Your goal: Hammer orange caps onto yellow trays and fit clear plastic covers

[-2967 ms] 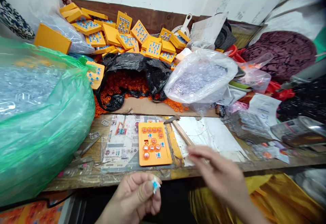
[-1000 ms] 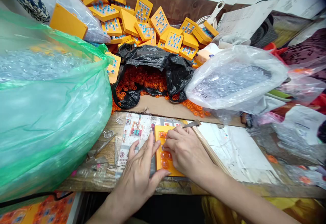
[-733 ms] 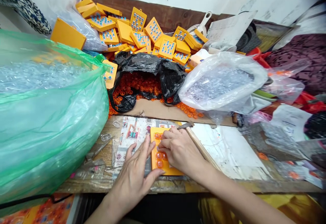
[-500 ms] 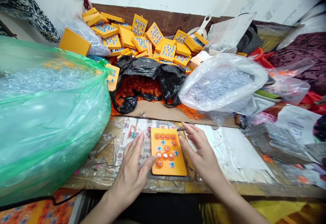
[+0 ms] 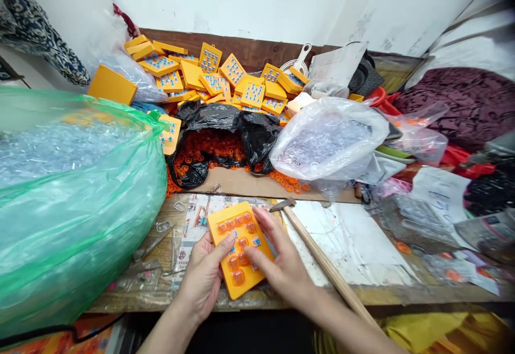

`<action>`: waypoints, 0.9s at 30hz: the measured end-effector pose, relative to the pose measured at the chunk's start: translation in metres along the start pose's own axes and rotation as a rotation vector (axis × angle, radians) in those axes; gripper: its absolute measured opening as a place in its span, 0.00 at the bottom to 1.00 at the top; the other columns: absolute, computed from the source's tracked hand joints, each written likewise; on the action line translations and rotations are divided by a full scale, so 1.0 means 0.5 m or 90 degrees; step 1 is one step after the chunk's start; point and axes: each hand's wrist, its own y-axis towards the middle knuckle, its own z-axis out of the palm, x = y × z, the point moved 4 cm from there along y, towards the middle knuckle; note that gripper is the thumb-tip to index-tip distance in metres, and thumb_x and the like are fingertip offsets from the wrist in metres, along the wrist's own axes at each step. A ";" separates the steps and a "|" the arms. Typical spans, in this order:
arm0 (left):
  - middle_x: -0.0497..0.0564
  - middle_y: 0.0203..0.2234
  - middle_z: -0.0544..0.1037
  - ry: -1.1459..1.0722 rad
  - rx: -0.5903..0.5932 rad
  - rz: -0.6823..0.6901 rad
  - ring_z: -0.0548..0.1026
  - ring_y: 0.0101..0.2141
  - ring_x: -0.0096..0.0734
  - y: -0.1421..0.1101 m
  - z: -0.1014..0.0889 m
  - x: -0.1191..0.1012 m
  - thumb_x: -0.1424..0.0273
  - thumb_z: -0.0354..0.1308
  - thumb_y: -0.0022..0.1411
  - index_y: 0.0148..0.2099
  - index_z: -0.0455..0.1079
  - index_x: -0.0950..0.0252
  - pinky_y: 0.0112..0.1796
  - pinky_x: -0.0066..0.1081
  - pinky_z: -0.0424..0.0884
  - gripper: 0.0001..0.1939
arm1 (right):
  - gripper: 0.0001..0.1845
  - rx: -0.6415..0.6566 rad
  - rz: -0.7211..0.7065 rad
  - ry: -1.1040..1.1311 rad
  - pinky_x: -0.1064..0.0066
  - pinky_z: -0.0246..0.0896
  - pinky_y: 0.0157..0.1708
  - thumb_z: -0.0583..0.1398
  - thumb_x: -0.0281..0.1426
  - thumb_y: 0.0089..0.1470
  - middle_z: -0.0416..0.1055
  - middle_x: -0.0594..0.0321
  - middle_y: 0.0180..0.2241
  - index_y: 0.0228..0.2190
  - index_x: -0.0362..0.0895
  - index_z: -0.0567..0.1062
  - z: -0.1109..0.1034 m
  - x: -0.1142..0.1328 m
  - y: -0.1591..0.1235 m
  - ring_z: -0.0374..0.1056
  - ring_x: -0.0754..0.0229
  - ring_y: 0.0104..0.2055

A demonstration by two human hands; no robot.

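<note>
An orange-yellow plastic panel (image 5: 237,288) is tilted in my hands, its face turned up. Several clear orange caps (image 5: 238,276) sit on it, among small blue-and-white parts (image 5: 256,242). My left hand (image 5: 205,268) grips the panel's left edge, thumb on the face and fingers curled beneath. On the opposite side my right hand (image 5: 284,260) closes on the right edge, its thumb over the face; some fingertips are hidden. A hammer with a wooden handle (image 5: 317,252) lies just right of the right hand, part of the handle passing behind the forearm.
A black bag (image 5: 217,115) of orange rings stands behind the work spot, backed by piled yellow panels (image 5: 193,75). The green bag (image 5: 92,225) bulges at left; a white bag (image 5: 277,155) of clear pieces stands right. White sheets (image 5: 354,236) cover the bench's right.
Both hands have closed on the panel, which has lifted and turned from lying flat on the bench. The hammer now shows fully beside the right hand. The view has shifted.
</note>
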 end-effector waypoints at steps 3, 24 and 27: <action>0.62 0.44 0.80 -0.010 0.004 -0.020 0.79 0.43 0.47 0.001 -0.011 0.004 0.75 0.66 0.54 0.54 0.66 0.70 0.46 0.43 0.75 0.25 | 0.12 -0.036 -0.017 -0.141 0.56 0.62 0.52 0.58 0.35 0.56 0.74 0.54 0.48 0.39 0.47 0.79 -0.070 -0.050 0.125 0.68 0.51 0.52; 0.57 0.44 0.81 -0.136 0.020 -0.067 0.78 0.46 0.46 0.006 -0.018 0.002 0.83 0.58 0.52 0.56 0.68 0.70 0.53 0.44 0.69 0.27 | 0.07 0.525 -0.389 -0.128 0.70 0.59 0.27 0.65 0.19 0.44 0.78 0.59 0.29 0.26 0.42 0.79 0.289 0.203 0.196 0.70 0.58 0.30; 0.56 0.44 0.80 -0.171 0.018 -0.054 0.77 0.47 0.44 0.003 -0.019 -0.004 0.83 0.55 0.56 0.59 0.65 0.68 0.54 0.43 0.69 0.28 | 0.13 0.457 -0.298 -0.056 0.72 0.62 0.32 0.64 0.17 0.45 0.78 0.61 0.33 0.34 0.43 0.79 0.232 0.181 0.209 0.72 0.59 0.34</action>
